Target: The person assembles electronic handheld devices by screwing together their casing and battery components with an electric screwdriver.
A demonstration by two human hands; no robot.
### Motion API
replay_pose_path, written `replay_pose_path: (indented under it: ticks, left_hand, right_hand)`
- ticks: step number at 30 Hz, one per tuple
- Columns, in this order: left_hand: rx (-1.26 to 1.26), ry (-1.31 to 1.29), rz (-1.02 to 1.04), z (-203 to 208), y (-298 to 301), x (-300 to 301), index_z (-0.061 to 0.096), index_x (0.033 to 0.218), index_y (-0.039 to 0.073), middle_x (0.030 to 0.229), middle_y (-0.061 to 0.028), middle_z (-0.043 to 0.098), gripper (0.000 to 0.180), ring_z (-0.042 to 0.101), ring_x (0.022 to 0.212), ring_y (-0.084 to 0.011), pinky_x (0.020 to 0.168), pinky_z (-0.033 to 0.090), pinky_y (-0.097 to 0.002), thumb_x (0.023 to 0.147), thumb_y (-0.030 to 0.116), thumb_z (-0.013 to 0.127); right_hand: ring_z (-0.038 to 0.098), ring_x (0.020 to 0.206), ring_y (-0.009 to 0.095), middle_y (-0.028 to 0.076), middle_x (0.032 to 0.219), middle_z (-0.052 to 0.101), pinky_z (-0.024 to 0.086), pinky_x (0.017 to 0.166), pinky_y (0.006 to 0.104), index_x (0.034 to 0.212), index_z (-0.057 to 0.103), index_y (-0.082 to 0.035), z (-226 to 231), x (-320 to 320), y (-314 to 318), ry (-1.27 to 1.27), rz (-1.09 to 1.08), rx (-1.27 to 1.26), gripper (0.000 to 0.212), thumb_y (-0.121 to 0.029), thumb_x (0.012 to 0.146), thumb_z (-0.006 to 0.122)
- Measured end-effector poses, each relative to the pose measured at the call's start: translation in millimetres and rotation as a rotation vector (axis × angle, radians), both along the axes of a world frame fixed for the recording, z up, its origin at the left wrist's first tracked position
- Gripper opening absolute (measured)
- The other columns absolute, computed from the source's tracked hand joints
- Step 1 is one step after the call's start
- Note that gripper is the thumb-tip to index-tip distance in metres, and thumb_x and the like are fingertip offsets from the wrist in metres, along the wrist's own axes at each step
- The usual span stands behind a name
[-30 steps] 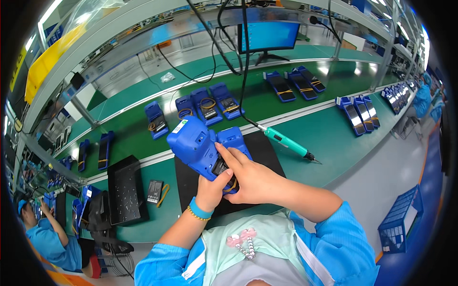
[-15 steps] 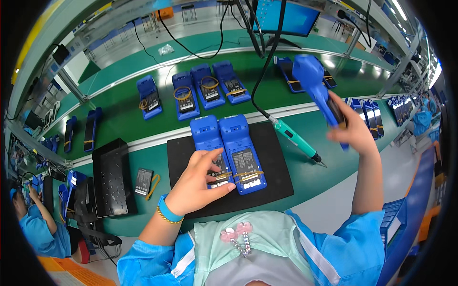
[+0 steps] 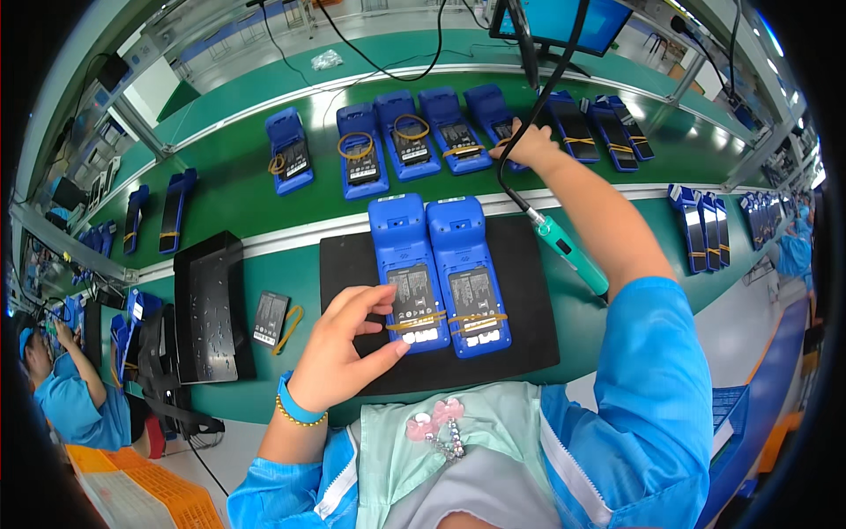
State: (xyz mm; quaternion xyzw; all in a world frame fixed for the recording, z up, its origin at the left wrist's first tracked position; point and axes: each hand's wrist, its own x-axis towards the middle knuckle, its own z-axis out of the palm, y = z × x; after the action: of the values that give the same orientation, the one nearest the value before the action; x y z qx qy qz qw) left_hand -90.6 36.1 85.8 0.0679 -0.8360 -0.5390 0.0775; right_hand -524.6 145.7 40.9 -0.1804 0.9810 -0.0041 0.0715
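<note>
On the green strip behind the bench, my right hand (image 3: 536, 148) grips the lower end of a blue handheld terminal (image 3: 486, 104), partly hiding it. My left hand (image 3: 339, 348) is open, fingers curved and apart, beside the left of two blue terminals lying on a black mat (image 3: 533, 331). That left terminal (image 3: 397, 231) and the right terminal (image 3: 458, 231) lie side by side, backs up, their batteries showing. Yellow-brown rubber bands (image 3: 478, 318) cross their lower ends. A teal electric screwdriver (image 3: 573, 256) hangs on its cable right of the mat, tip hidden behind my right sleeve.
Several more blue terminals (image 3: 405, 132) line the green strip, some with loose bands on top. Left of the mat are a battery (image 3: 270, 319), a loose rubber band (image 3: 289, 331) and a black tray (image 3: 235, 286) with small screws. Another person (image 3: 79, 388) sits at far left.
My right hand has carried the terminal forward and left onto the green strip, at the right end of the row. My left hand has drawn slightly back from the left terminal on the mat.
</note>
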Motion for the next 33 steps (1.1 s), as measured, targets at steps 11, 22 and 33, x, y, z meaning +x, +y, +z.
replay_pose_path:
  ticks: [11, 22, 33]
  left_hand:
    - [0.16, 0.049, -0.065, -7, 9, 9, 0.049, 0.142, 0.002, 0.127, -0.0112, 0.052, 0.061, 0.057, 0.12, -0.0214, 0.097, 0.053, -0.0347, 0.086, 0.002, 0.073]
    - [0.272, 0.014, -0.161, -13, 20, 32, 0.042, 0.148, 0.002, 0.132, -0.014, 0.054, 0.062, 0.056, 0.123, -0.0228, 0.1, 0.051, -0.0353, 0.091, 0.002, 0.068]
    - [1.315, 0.198, -0.188, -32, 22, 0, 0.041, 0.144, 0.004, 0.142, -0.0157, 0.052, 0.087, 0.053, 0.131, -0.0284, 0.109, 0.045, -0.049, 0.094, 0.075, 0.038]
  right_hand:
    - [0.056, 0.119, 0.04, 0.024, 0.127, 0.056, 0.047, 0.099, 0.0487, 0.129, 0.056, -0.002, 85, 267, 158, -0.041, 0.399, -0.621, 0.073, -0.034, 0.072, 0.087]
    - [0.047, 0.127, 0.046, 0.034, 0.146, 0.04, 0.043, 0.108, 0.0469, 0.153, 0.029, 0.0, -6, 318, 126, 0.006, 0.352, -0.67, 0.111, -0.025, 0.064, 0.089]
    - [0.046, 0.137, 0.033, 0.029, 0.156, 0.035, 0.04, 0.11, 0.0414, 0.156, 0.02, 0.004, 30, 356, 78, -0.433, 0.468, -1.375, 0.108, -0.011, 0.069, 0.081]
